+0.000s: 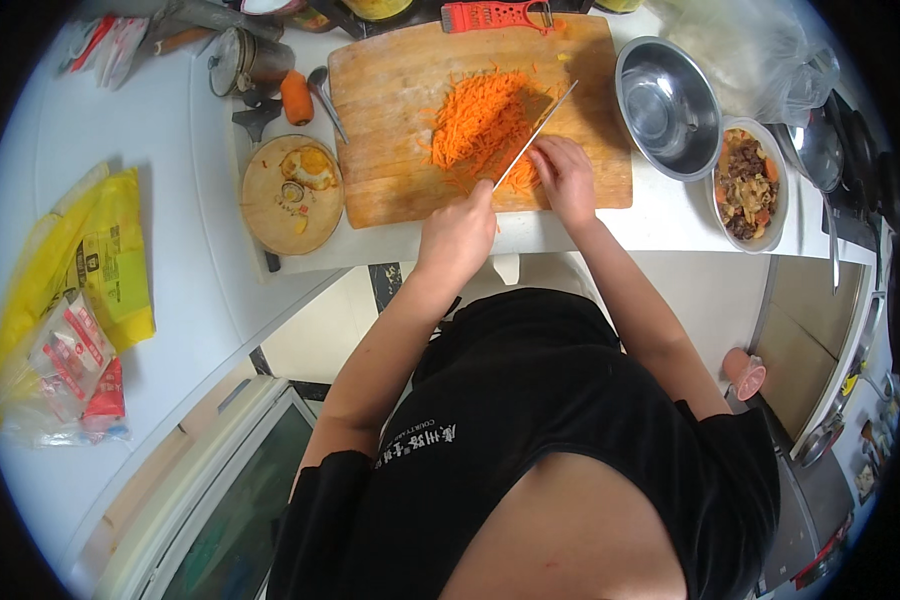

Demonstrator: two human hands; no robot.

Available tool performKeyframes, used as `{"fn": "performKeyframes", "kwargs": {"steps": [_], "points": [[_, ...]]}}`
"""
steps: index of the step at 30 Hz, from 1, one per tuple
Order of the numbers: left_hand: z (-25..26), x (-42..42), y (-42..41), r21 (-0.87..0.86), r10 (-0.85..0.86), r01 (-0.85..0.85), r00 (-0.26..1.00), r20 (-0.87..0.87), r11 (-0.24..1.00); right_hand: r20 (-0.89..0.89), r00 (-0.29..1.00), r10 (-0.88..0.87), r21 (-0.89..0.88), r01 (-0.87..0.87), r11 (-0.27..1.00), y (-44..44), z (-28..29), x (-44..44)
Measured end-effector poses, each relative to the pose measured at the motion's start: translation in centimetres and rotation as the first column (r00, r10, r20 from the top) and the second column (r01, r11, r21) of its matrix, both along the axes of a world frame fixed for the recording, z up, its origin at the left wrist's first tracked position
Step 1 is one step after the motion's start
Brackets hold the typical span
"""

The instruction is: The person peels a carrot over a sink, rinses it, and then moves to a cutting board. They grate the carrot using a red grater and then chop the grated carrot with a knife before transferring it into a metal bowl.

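My left hand [459, 234] grips the handle end of a kitchen knife [538, 133], its blade slanting up to the right over a wooden cutting board [386, 97]. A heap of shredded carrot [480, 116] covers the middle of the board, mostly left of the blade. Close to the blade's right side, my right hand [568, 178] has its fingers bent down on a smaller bunch of carrot shreds [521, 180]. The fingertips are partly hidden by the knife. A red hand grater [487, 16] lies along the board's far edge.
Right of the board are a steel bowl [667, 109] and a container of cooked food [750, 187]. On the left lie a round wooden board [262, 195] with scraps, a carrot piece [297, 99], a spoon [330, 105], a lidded metal pot [251, 64] and a yellow plastic bag [112, 255].
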State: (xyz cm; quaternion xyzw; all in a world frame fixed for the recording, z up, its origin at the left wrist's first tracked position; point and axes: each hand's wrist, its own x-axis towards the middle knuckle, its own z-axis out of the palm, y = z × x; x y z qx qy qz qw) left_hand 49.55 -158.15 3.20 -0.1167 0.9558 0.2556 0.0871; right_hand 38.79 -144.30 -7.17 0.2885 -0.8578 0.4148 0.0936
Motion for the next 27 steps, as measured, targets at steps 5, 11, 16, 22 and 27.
{"fn": "performKeyframes", "kwargs": {"steps": [5, 11, 16, 22, 27], "points": [[-1.0, -2.0, 0.5, -0.076, -0.002, 0.009, 0.996, 0.088, 0.997, 0.015, 1.000, 0.021, -0.023, -0.021, 1.000, -0.1, -0.6, 0.0], [-2.3, -1.6, -1.0, -0.038, 0.069, -0.072, 0.995, -0.076, 0.997, 0.083, 0.996, 0.043, -0.066, -0.037, 0.997, 0.2, 0.7, -0.4], [0.5, -1.1, 0.1, -0.011, -0.006, 0.006, 1.000, -0.010, 1.000, 0.172, 0.979, 0.111, -0.036, -0.107, 0.994, 2.0, 1.0, -0.5], [-2.1, -2.8, 1.1, -0.065, 0.018, -0.016, 1.000, 0.025, 0.998, 0.067, 0.969, 0.237, 0.072, -0.241, 0.968, 2.4, 0.3, -0.6], [-2.0, -2.7, -0.7, -0.030, 0.090, -0.089, 0.996, 0.016, 0.996, 0.044, 0.954, 0.297, 0.168, -0.300, 0.939, 2.6, 2.0, -0.2]]}}
